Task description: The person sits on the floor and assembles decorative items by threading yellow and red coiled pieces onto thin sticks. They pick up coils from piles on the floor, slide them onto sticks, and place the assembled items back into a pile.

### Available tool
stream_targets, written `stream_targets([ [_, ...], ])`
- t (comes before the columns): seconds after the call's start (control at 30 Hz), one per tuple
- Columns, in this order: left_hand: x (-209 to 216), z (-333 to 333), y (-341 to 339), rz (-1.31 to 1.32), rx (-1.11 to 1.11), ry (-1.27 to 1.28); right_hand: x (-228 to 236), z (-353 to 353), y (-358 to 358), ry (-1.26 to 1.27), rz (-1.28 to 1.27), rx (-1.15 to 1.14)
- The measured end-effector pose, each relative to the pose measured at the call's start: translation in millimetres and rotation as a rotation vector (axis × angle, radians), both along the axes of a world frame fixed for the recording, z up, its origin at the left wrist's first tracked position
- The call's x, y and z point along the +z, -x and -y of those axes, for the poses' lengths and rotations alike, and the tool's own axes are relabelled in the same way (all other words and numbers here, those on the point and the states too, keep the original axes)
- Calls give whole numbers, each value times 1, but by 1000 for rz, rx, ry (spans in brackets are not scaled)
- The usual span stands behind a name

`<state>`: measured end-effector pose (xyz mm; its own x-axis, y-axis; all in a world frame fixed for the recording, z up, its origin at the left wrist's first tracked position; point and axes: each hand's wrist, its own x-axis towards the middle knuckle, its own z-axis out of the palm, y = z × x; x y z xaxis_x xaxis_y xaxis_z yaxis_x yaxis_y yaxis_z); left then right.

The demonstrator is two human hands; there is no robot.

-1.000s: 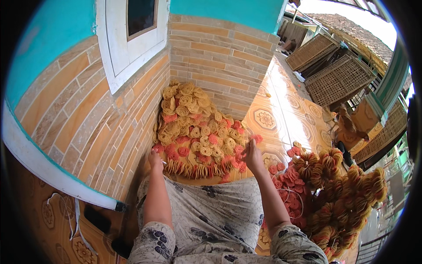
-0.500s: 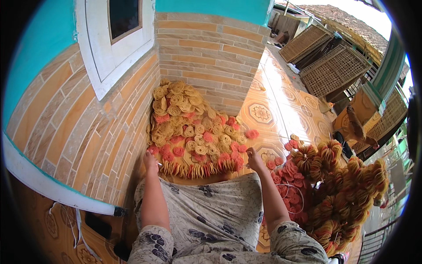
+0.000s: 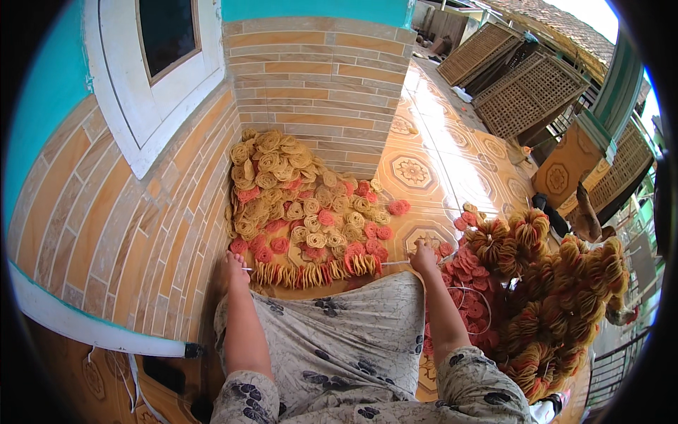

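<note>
Strung row of tan and coral-red coiled lacy discs [image 3: 314, 273] between a person's two hands

The row lies just beyond the person's lap, on the near side of a broad heap of loose tan and coral-red coiled lacy discs [image 3: 282, 180]. Its discs stand on edge, packed face to face, tan and red mixed along the line. A thin white string [image 3: 397, 263] leaves the right end of the row and runs to the right hand [image 3: 424, 259], whose fingers are pressed together and pinch it. The left hand [image 3: 236, 270] is near the row's left end, fingers closed, with a short white tip [image 3: 246, 268] poking out to the right; whether that tip belongs to the same string cannot be told.

The loose heap fills the corner of a tan and orange brick-patterned wall [image 3: 304, 92], tan discs mostly at the far side, red ones mixed in nearer. One coral-red disc [image 3: 399, 207] lies apart, right of the heap, on the glossy orange patterned tile floor [image 3: 413, 169].

Near the right forearm is a pile of coral-red discs [image 3: 467, 265] with a looped white cord [image 3: 489, 311] over it. Right of that rise thick bundles of tan and red discs [image 3: 565, 311]. A brown chicken [image 3: 586, 215] stands just beyond them, and woven lattice panels [image 3: 530, 95] lean at the far right. Pale grey cloth with dark flower prints [image 3: 339, 332] covers the lap.
</note>
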<state>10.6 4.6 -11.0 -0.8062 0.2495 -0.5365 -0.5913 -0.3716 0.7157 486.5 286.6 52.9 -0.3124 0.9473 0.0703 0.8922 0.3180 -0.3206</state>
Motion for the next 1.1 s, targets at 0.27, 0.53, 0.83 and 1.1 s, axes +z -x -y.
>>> stream_targets([
  [0.27, -6, -9, -50, -109, -110, 397, -2, -2, 27, 714, -12, 130],
  [0.53, 26, -10, -78, -176, -103, 408, -26, -25, 40, 825, -86, 93],
  [0.83, 29, -13, -80, -162, -71, 402, -9, -12, 57, 1117, -464, -144],
  [1.1, 21, -11, -75, -222, -91, 350, -3, -7, 70, 1137, -519, -165],
])
